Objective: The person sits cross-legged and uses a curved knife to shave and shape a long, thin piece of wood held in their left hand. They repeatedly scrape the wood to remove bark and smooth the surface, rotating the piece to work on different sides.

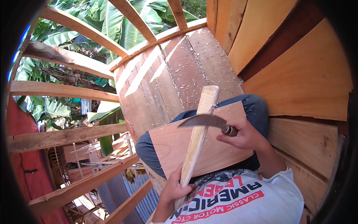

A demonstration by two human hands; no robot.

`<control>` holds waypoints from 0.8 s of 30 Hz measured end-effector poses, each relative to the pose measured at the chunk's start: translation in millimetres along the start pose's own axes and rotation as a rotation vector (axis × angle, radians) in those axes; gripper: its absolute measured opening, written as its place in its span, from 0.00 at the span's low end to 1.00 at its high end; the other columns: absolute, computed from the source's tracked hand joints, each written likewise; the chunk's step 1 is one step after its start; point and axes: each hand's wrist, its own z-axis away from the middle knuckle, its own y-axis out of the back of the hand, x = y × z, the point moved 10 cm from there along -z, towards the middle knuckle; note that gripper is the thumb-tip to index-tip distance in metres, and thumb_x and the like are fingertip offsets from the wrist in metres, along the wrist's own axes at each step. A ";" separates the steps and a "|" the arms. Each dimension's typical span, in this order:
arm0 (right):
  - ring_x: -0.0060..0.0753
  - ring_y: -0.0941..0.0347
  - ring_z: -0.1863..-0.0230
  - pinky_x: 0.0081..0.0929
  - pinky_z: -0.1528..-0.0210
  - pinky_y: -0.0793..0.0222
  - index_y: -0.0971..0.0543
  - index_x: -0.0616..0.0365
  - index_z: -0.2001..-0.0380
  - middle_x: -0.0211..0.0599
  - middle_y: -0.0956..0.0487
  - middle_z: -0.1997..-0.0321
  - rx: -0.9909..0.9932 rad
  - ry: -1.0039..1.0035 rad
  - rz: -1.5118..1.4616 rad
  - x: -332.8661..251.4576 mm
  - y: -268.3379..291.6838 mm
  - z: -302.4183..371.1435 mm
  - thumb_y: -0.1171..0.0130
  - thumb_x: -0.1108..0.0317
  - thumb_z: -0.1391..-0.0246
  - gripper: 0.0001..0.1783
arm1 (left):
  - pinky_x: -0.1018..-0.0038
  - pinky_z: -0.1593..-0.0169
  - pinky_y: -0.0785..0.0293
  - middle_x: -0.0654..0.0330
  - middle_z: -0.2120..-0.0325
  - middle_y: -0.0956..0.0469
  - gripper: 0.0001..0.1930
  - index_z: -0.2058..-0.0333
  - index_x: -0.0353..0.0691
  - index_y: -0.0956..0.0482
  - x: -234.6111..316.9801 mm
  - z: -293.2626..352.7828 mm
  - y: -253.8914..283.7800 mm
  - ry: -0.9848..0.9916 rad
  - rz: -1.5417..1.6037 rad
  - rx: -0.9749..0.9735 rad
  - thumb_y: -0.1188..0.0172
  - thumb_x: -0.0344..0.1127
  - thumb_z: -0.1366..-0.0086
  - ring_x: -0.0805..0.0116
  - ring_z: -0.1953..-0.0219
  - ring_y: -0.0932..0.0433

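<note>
A long pale strip of wood (197, 140) slants across my lap, its far end raised past my knees. My left hand (176, 187) is closed round its near end, close to my shirt. In my right hand (242, 135) is the handle of a curved knife (203, 120) with a dark blade. The blade lies across the strip near its middle and points left; whether it touches the wood I cannot tell. Under the strip, a flat reddish-brown board (227, 151) rests over my crossed legs, with a few shavings on it.
Wood shavings are scattered over the plank floor (149, 89) ahead. Slatted wooden rails (67, 88) run along the left, with banana leaves (119, 26) beyond. A plank wall (305, 78) stands close on my right. Corrugated metal sheets (138, 198) show below the rails.
</note>
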 end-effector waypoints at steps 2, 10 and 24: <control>0.13 0.47 0.83 0.20 0.81 0.51 0.26 0.62 0.79 0.24 0.40 0.90 0.095 0.004 0.112 6.4 21.1 -5.3 0.33 0.65 0.52 0.14 | 0.80 0.68 0.38 0.64 0.76 0.32 0.38 0.45 0.30 0.38 2.4 -2.2 -0.7 -0.037 -0.013 0.027 0.40 0.29 0.61 0.76 0.73 0.34; 0.19 0.46 0.84 0.23 0.80 0.49 0.25 0.63 0.79 0.28 0.40 0.90 0.130 -0.076 0.076 13.0 29.4 -11.5 0.33 0.65 0.53 0.14 | 0.78 0.60 0.35 0.57 0.71 0.28 0.35 0.49 0.30 0.34 7.2 2.8 6.0 -0.005 -0.085 0.028 0.38 0.32 0.61 0.71 0.67 0.31; 0.11 0.50 0.83 0.21 0.82 0.56 0.27 0.61 0.81 0.20 0.44 0.88 0.157 -0.034 -0.030 22.9 18.2 -16.5 0.34 0.65 0.50 0.15 | 0.78 0.55 0.36 0.56 0.67 0.27 0.36 0.48 0.30 0.35 -0.1 0.5 7.4 -0.029 -0.037 0.029 0.38 0.32 0.61 0.71 0.62 0.31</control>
